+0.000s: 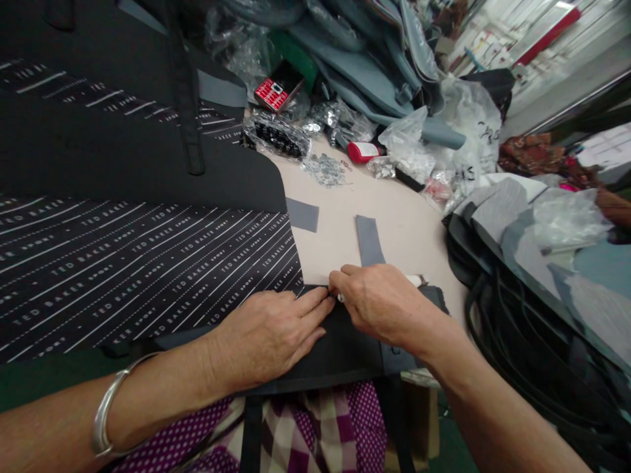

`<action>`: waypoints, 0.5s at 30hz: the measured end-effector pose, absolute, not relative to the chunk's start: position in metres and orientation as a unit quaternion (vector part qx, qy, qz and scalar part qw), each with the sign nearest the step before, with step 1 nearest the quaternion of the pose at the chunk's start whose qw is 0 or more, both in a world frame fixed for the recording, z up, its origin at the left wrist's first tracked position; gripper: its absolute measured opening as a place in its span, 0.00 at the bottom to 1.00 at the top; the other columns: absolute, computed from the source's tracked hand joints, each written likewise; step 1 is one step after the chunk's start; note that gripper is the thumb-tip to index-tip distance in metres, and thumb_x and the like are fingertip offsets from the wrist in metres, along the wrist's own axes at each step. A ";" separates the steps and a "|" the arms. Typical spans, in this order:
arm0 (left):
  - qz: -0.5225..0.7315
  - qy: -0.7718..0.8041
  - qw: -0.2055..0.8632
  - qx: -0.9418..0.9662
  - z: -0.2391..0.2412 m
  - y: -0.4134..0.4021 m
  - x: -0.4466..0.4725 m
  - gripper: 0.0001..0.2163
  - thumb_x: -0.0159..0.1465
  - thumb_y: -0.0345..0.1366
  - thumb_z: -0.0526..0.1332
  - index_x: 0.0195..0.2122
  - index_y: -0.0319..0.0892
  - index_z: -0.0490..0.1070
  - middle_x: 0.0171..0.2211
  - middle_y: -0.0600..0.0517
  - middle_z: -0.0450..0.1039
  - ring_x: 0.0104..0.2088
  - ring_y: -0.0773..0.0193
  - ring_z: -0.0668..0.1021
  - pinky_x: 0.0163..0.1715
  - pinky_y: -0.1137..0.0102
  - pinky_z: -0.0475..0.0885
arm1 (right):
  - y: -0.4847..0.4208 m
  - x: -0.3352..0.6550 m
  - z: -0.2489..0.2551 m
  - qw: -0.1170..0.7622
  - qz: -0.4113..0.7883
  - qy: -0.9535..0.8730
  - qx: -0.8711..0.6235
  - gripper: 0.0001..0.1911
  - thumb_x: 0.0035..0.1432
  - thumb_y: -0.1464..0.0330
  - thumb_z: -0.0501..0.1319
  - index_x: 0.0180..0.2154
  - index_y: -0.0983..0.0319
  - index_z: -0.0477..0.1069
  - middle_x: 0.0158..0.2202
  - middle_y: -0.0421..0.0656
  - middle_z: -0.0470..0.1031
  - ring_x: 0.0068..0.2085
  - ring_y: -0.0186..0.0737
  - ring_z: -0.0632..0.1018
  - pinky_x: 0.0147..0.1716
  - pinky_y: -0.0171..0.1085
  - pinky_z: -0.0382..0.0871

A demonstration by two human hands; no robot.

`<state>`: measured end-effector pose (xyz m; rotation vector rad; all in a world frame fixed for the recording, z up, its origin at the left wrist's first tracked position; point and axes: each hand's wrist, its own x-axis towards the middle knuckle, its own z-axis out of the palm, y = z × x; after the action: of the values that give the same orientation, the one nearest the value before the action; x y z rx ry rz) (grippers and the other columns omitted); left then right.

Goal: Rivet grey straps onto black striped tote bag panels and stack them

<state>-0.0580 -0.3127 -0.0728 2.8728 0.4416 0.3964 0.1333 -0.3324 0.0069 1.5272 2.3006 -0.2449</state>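
Note:
My left hand [269,335] lies flat on a black fabric panel [340,348] at the table's near edge, fingers stretched toward its top edge. My right hand [379,302] is closed in a pinch at that same edge, holding a thin white stick-like tool [417,280] whose end pokes out past the fingers. Both hands meet at the panel's top edge. A grey strap piece [369,240] lies just beyond the right hand, and a smaller grey patch [302,214] lies to its left.
Black printed fabric [123,263] covers the left of the table. At the back are plastic bags of small hardware [276,135], a red box [272,93], a red-and-white tube [362,151] and piled grey bags [365,66]. Stacked black and grey pieces [517,263] stand at right.

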 end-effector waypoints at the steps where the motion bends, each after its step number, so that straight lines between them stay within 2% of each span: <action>1: 0.136 0.149 0.104 0.974 -0.073 -0.313 -0.058 0.18 0.73 0.37 0.49 0.60 0.38 0.65 0.55 0.44 0.73 0.36 0.60 0.78 0.33 0.64 0.72 | -0.330 0.132 0.008 0.193 -0.082 0.820 0.533 0.11 0.59 0.78 0.53 0.38 0.64 0.72 0.31 0.48 0.78 0.25 0.41 0.74 0.23 0.40 0.46; 5: 0.139 0.153 0.110 0.972 -0.072 -0.312 -0.057 0.18 0.72 0.37 0.50 0.60 0.38 0.66 0.54 0.43 0.73 0.35 0.60 0.78 0.32 0.64 0.72 | -0.328 0.133 0.006 0.192 -0.080 0.821 0.532 0.11 0.58 0.79 0.53 0.37 0.66 0.73 0.32 0.51 0.79 0.26 0.43 0.76 0.23 0.40 0.50; 10: 0.133 0.157 0.115 0.972 -0.072 -0.313 -0.057 0.18 0.72 0.38 0.50 0.60 0.39 0.66 0.56 0.44 0.72 0.36 0.59 0.79 0.31 0.63 0.72 | -0.336 0.145 -0.006 0.049 -0.229 0.745 0.625 0.10 0.62 0.74 0.56 0.38 0.63 0.76 0.33 0.47 0.81 0.32 0.39 0.78 0.30 0.36 0.63; 12: 0.131 0.156 0.114 0.972 -0.073 -0.313 -0.057 0.18 0.72 0.38 0.50 0.59 0.39 0.67 0.55 0.45 0.72 0.36 0.59 0.79 0.32 0.63 0.72 | -0.339 0.148 -0.010 0.005 -0.266 0.713 0.648 0.10 0.63 0.72 0.57 0.39 0.62 0.77 0.33 0.45 0.81 0.32 0.37 0.78 0.32 0.35 0.64; 15: 0.133 0.151 0.109 0.974 -0.073 -0.312 -0.058 0.18 0.72 0.37 0.49 0.60 0.39 0.66 0.56 0.45 0.72 0.38 0.59 0.79 0.33 0.62 0.73 | -0.341 0.147 -0.012 -0.016 -0.274 0.698 0.662 0.09 0.62 0.71 0.58 0.37 0.62 0.78 0.30 0.43 0.81 0.28 0.36 0.76 0.29 0.34 0.63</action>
<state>-0.0575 -0.3124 -0.0732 2.8632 0.4450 0.3897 0.1469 -0.3408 -0.0123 2.0998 2.2146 -0.8701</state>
